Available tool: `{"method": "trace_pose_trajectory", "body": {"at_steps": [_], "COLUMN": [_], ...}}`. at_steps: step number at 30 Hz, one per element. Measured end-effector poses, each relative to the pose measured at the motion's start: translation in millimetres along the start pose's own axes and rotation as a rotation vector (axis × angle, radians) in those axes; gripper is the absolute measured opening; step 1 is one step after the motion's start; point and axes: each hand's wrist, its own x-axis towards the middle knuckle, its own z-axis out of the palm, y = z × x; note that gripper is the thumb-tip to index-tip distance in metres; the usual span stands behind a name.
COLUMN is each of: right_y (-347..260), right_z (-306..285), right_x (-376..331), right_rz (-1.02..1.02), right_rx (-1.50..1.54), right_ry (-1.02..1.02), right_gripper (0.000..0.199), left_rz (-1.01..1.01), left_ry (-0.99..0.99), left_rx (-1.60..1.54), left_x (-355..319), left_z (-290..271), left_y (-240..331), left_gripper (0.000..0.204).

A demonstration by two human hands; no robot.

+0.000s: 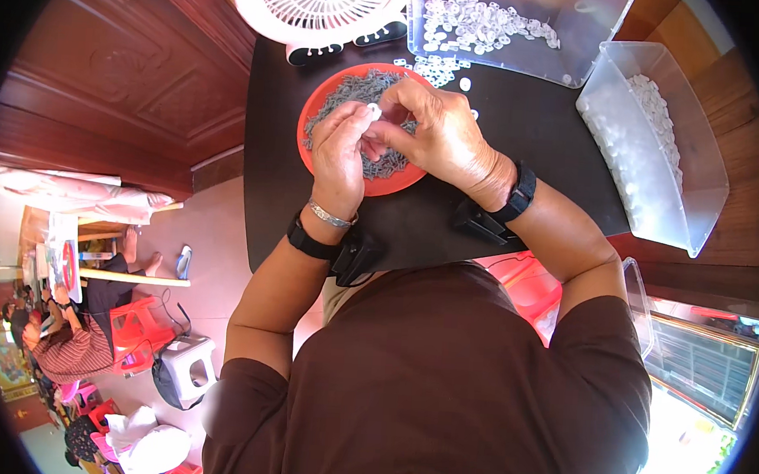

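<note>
Dark wooden panelling surrounds the black tabletop (508,132), where a person sits with both hands raised over a round red plastic dish (318,107) heaped with small grey metal pieces (354,88). The left hand (339,152) and right hand (438,136) meet, fingertips pinched together on one small white plastic ring (374,110). Behind stand a white desk fan (320,3) and a clear plastic tray (601,20) scattered with loose white rings; a clear tub (697,161) on the right holds many white pieces. Judging by the full dish, plenty remains.
</note>
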Motion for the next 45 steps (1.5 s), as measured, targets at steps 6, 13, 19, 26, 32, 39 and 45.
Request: {"method": "trace_pose_trajectory", "body": {"at_steps": [6,13,19,26,32,39,45], "right_y": [-4,0,-2,-1,-3,-3,-7], "right_z": [3,-3,-2,-3,-4,-3,-3], "right_x": [-2,1,1,3,3,0,-2], "right_rz": [-0.113,-0.083,-0.110,-0.182,-0.183,-0.211,-0.166], "right_rx": [-0.045,0.050,0.117,0.183,0.263,0.176,0.106], "right_ry": [0.038,0.007,0.002,0.017,0.019,0.043,0.029], "right_gripper": [0.022,0.026,0.029,0.027,0.022,0.020,0.018], "left_rz": [0.073,0.096,0.109,0.135,0.134,0.124,0.129], "left_ry": [-0.001,-0.069,-0.084,-0.086,-0.131,-0.113,-0.077], "left_rx": [-0.012,0.058,0.172,0.205,0.161,0.209,0.208], "left_x": [1,5,5,0,-1,-4,-6], "left_z": [-1,-10,-10,-7,-9,-5,0], "left_y": [1,3,10,21,21,23,22], "left_gripper": [0.024,0.023,0.024,0.025,0.024,0.024,0.024]}}
